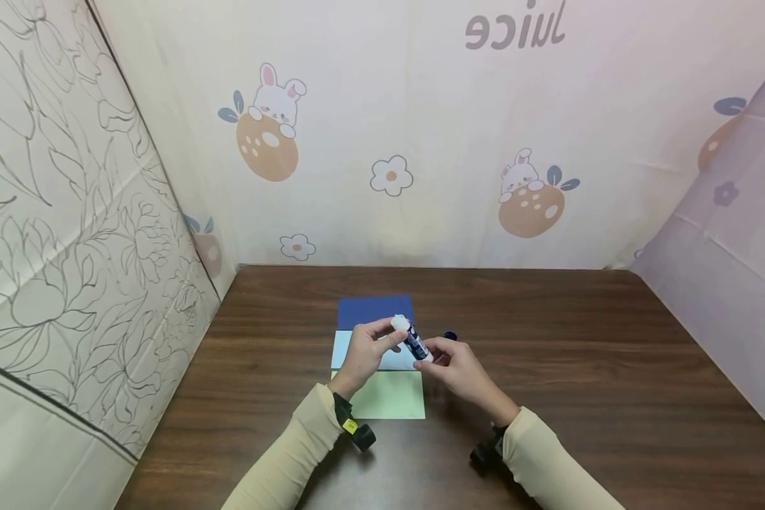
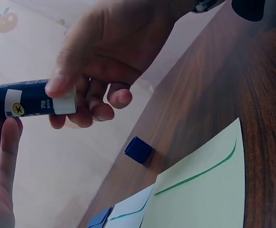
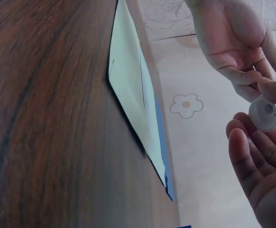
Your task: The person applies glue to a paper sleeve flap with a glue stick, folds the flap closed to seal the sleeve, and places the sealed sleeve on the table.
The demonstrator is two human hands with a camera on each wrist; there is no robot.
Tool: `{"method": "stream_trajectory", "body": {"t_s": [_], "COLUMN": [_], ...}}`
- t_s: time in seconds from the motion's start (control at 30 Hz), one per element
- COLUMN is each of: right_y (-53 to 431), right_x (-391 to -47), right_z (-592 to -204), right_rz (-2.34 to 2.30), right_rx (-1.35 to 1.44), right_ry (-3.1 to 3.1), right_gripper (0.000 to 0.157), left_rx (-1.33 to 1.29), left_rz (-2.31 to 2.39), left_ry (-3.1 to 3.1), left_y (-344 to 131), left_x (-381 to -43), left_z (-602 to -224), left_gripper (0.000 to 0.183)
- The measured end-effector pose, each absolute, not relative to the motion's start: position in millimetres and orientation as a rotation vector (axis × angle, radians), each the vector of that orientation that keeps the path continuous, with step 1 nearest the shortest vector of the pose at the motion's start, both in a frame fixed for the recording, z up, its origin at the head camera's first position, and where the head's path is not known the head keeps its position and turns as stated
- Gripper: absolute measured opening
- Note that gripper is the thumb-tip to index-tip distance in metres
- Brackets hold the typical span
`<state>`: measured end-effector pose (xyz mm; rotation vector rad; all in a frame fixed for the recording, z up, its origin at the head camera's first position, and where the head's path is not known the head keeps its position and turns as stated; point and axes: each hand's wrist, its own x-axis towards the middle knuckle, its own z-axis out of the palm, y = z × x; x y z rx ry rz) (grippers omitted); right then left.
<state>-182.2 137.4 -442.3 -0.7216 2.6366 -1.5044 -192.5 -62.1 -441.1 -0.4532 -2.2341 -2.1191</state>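
A dark blue glue stick (image 1: 416,343) with white ends is held in the air at a tilt between both hands. My left hand (image 1: 365,352) pinches its upper left end. At the lower right end, the thumb and fingers of my right hand (image 1: 457,372) grip the white base (image 3: 264,114). The blue cap (image 2: 138,150) is off the stick and lies on the table. Below the hands are a light green envelope (image 1: 390,395), a light blue envelope (image 1: 350,350) and a dark blue envelope (image 1: 373,312), lined up front to back. The hands partly cover the light blue one.
The brown wooden table (image 1: 567,354) extends on both sides of the envelopes. A printed curtain (image 1: 389,106) hangs behind it, with more patterned cloth (image 1: 70,212) at the left. Each wrist wears a black camera mount (image 1: 357,431).
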Motion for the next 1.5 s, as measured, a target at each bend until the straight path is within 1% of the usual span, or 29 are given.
{"method": "stream_trajectory", "body": {"t_s": [0.13, 0.37, 0.67, 0.9, 1.0, 1.2, 1.5], "right_y": [136, 136, 143, 153, 157, 163, 170], "right_x": [-182, -182, -185, -189, -191, -193, -196], "right_z": [-443, -439, -442, -438, -437, -438, -442], "right_rz": [-1.561, -1.643, -1.672, -1.725, -1.736, -1.730, -1.735], "right_rx": [-0.697, -0.690, -0.676, -0.645, -0.631, -0.571, -0.484], "right_ry": [2.616, 2.572, 2.580, 2.558, 2.571, 2.582, 2.608], "right_gripper": [0.026, 0.031, 0.027, 0.031, 0.031, 0.033, 0.033], "left_rx": [-0.458, -0.513, -0.500, -0.476, -0.451, -0.383, -0.376], "left_rz": [-2.160, -2.197, -2.134, -2.097, -2.076, -2.052, -1.954], "left_ry": [-2.225, -2.226, -2.369, -2.443, -2.470, -2.556, -2.664], "left_y": [-60, -56, -58, -56, -57, -57, -49], "left_x": [-191, -191, -181, -205, -213, -218, -229], "left_z": [-442, -443, -414, -442, -448, -446, -442], "left_gripper": [0.027, 0.028, 0.029, 0.028, 0.026, 0.026, 0.023]}}
